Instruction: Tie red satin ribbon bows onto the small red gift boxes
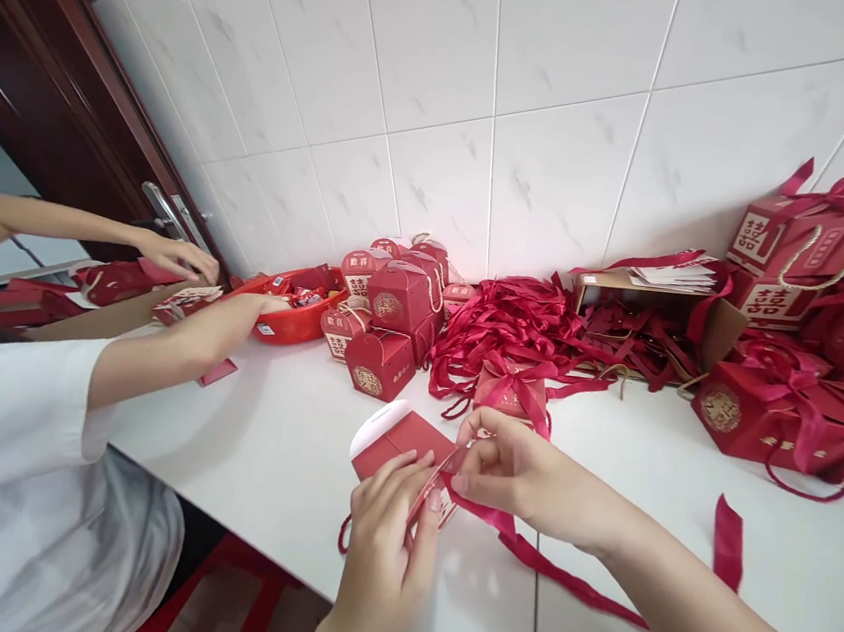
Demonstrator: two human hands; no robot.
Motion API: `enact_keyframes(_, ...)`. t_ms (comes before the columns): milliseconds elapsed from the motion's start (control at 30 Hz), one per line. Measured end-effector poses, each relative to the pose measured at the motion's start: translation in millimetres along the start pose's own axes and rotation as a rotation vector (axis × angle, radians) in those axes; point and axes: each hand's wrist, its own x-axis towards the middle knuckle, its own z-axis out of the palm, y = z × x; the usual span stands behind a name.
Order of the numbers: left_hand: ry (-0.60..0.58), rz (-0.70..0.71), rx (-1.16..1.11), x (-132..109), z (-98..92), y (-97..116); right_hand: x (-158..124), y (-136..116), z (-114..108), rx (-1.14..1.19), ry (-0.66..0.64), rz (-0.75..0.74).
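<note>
My left hand (388, 534) is wrapped round a small red gift box (398, 439), low over the white table. A flap of the box with a white rounded edge stands out beyond my fingers. At the box's right side my right hand (515, 472) pinches a dark pink ribbon (547, 562). The ribbon trails from there to the right across the table. My fingers hide the spot where ribbon and box meet. Just behind my right hand sits a red box with a ribbon bow (509, 391).
Loose ribbons (512, 320) lie heaped behind the box, beside an open carton (726, 333). Stacked red boxes (398, 298) stand left of the heap; ribboned boxes (795, 421) are piled at right. A co-worker's arm (186, 336) reaches into a red basin (301, 323) on the left.
</note>
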Motion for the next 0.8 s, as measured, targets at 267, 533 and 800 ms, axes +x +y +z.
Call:
enact_keyframes(267, 0.001, 0.040, 0.012, -2.8, 1.5, 2.8, 5.1, 5.9, 1.1, -0.100, 0.048, -0.022)
enact_keyframes(533, -0.011, 0.109, 0.032, -3.9, -1.4, 3.8, 0.3, 0.1, -0.5, -0.131, -0.041, 0.041)
enact_keyframes(800, -0.048, 0.099, 0.048, -4.0, -1.0, 2.5, 3.1, -15.4, 2.4, -0.160, -0.095, -0.057)
